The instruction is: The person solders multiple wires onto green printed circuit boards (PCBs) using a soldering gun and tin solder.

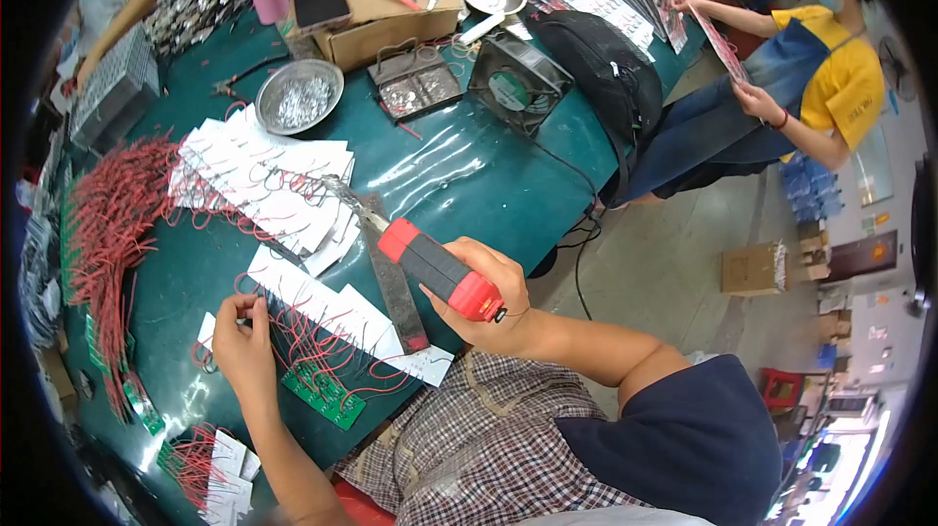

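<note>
My right hand (489,296) is wrapped around a red and black handheld tool (438,269) with a narrow metal nose; its exact kind does not show. The nose points far left, over a dark flat bar (391,282) lying on the table. My left hand (246,340) has thumb and forefinger pinched together among thin wires beside a white paper strip (322,306). What lies between those fingertips is too small to make out. Red and black wires (318,336) cross the strip toward a green circuit board panel (322,395) near me.
White sheets (264,179) with wires lie beyond my hands, a bundle of red wires (117,184) at left. Farther back are a metal bowl (299,96), a small fan (518,86), a cardboard box (391,28) and a black bag (601,67). A co-worker (821,86) stands right, holding a sheet.
</note>
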A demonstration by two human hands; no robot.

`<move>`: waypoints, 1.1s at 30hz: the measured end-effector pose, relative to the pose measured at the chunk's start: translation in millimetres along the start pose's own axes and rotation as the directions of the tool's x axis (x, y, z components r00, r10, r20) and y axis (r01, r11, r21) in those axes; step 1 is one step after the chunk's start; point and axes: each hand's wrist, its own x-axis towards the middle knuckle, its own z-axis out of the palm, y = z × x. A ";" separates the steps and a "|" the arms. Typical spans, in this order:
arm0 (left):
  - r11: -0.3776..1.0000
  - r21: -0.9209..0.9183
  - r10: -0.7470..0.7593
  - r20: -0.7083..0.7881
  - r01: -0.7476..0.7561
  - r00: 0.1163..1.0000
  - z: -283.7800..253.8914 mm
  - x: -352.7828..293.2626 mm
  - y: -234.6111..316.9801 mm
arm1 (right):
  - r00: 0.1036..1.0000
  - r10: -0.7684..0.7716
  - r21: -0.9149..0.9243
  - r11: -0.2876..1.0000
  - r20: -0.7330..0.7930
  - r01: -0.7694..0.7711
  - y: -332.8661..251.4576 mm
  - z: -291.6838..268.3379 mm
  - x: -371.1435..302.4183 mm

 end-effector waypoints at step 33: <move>0.891 -0.340 -0.306 0.042 0.301 0.951 -1.2 -148.7 -3.9 | 0.978 0.196 -0.163 0.970 0.067 -0.183 -2.8 -19.8 -18.4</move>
